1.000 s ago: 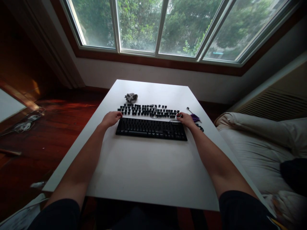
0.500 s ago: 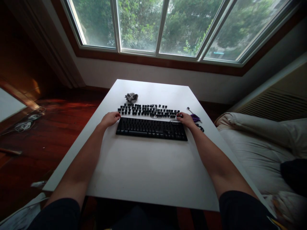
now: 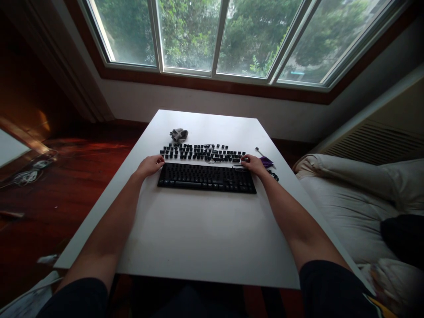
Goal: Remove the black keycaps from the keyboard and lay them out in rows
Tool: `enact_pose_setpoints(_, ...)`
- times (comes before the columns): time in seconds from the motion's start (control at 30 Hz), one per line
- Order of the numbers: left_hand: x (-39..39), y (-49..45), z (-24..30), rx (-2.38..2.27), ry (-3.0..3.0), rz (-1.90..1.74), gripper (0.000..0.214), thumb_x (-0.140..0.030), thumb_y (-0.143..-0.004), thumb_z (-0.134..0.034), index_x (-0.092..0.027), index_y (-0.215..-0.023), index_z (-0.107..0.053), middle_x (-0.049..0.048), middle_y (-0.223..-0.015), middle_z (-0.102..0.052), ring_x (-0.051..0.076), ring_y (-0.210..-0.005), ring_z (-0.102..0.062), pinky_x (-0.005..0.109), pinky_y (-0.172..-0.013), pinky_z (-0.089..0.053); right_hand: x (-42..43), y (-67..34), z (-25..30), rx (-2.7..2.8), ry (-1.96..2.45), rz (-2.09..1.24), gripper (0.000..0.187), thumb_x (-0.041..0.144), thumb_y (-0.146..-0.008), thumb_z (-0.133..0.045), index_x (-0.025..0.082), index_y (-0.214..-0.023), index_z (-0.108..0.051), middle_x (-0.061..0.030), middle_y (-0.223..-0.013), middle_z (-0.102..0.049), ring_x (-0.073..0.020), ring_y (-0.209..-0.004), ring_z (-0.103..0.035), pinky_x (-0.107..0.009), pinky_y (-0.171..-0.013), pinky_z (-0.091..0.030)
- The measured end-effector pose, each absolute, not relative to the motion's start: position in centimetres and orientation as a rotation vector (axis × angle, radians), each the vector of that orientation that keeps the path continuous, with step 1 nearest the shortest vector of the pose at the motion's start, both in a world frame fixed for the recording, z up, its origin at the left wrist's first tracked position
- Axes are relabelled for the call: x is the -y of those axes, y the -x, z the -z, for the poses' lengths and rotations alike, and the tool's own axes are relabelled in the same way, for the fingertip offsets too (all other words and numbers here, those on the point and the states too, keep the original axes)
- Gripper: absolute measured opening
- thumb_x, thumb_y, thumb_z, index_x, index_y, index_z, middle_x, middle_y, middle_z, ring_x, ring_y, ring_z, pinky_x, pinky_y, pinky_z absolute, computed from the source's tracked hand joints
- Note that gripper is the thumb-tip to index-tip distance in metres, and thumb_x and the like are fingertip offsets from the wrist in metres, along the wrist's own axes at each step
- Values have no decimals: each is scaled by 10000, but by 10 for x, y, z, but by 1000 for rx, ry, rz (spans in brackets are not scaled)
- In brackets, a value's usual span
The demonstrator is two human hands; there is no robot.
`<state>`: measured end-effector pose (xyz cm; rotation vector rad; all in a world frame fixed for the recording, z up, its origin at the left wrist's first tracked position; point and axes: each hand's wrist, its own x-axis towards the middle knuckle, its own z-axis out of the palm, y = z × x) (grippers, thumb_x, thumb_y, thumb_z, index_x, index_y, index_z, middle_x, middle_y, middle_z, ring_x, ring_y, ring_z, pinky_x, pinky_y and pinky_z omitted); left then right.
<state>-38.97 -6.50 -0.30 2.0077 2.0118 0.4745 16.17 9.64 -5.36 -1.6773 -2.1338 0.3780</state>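
A black keyboard (image 3: 207,178) lies flat on the white table (image 3: 208,234), with many keycaps off its upper part and a spacebar row along its near edge. Loose black keycaps (image 3: 195,152) stand in rows just beyond it. My left hand (image 3: 151,165) is closed at the keyboard's far left corner, by the end of the keycap rows. At the far right corner, my right hand (image 3: 254,164) has its fingers pinched beside the rightmost keycaps. What either hand's fingertips hold, if anything, is too small to make out.
A crumpled grey cloth (image 3: 179,134) sits behind the keycaps. Right of my right hand lie a purple item (image 3: 266,162), a small brush-like tool (image 3: 258,150) and a black cable (image 3: 273,176). A pale sofa (image 3: 334,203) flanks the table's right side; windows are ahead.
The whole view has shifted slightly, so everything sits a little further left. Both hands stay at the keyboard's far corners, with only slight finger movement.
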Motion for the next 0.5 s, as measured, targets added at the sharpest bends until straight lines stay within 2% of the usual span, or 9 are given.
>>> enact_pose_setpoints(0.37,63,391,8,-2002,-2007,-472,216,-374,-871,-589,-239,-987,-712,30,-983,-758,204,-873,-676,271,-747,-465,-93,-159,49,2148,1686,-390,349,379,-792,-680,199,-1089,-721,-45,-869,-724,-182,-738,-637,-284,-704,-465)
enact_pose_setpoints(0.5,63,389,7,-2008,-2005,-462,223,-378,-868,-587,-238,-992,-709,33,-987,-758,206,-874,-674,269,-734,-465,-95,-159,49,2203,1675,-376,365,377,-796,-692,235,-1132,-702,-34,-887,-725,-186,-765,-648,-279,-711,-463)
